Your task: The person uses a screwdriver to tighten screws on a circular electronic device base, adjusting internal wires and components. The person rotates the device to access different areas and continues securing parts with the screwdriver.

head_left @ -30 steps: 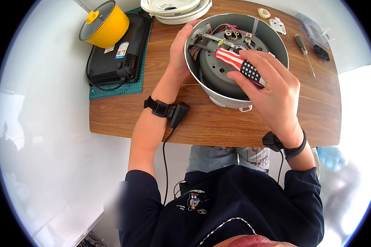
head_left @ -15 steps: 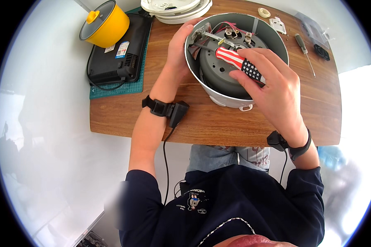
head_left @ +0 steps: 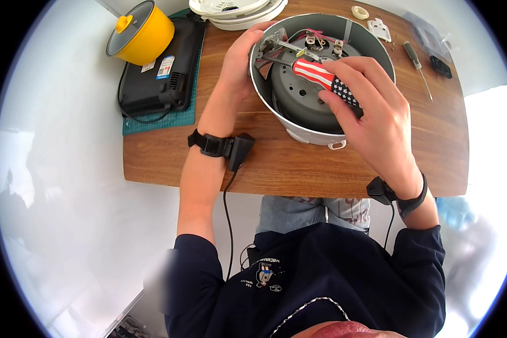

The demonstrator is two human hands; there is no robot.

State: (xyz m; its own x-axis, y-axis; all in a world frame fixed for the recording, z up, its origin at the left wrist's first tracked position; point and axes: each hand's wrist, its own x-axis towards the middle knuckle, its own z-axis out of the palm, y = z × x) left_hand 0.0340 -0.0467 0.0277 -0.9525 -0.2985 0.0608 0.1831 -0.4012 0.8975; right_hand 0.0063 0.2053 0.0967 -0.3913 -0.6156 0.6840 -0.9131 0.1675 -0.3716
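Right hand (head_left: 380,118) is gripping a striped screwdriver (head_left: 314,74) inside an open round housing (head_left: 315,137).

The screwdriver is lying aslant over the housing's grey inner drum (head_left: 292,107), its shaft pointing left toward a metal bracket (head_left: 269,45); whether the tip is touching is unclear. Its handle is showing red and white stripes, then white stars on black. The left hand (head_left: 236,70) is pressing the housing's left side; how tightly its fingers are closing cannot be told. On the counter (head_left: 276,169), a black appliance (head_left: 143,93) is carrying a white-and-blue sticker (head_left: 165,67), its print too small to make out. The navy shirt (head_left: 332,259) is bearing white lettering around a cartoon figure (head_left: 265,274).
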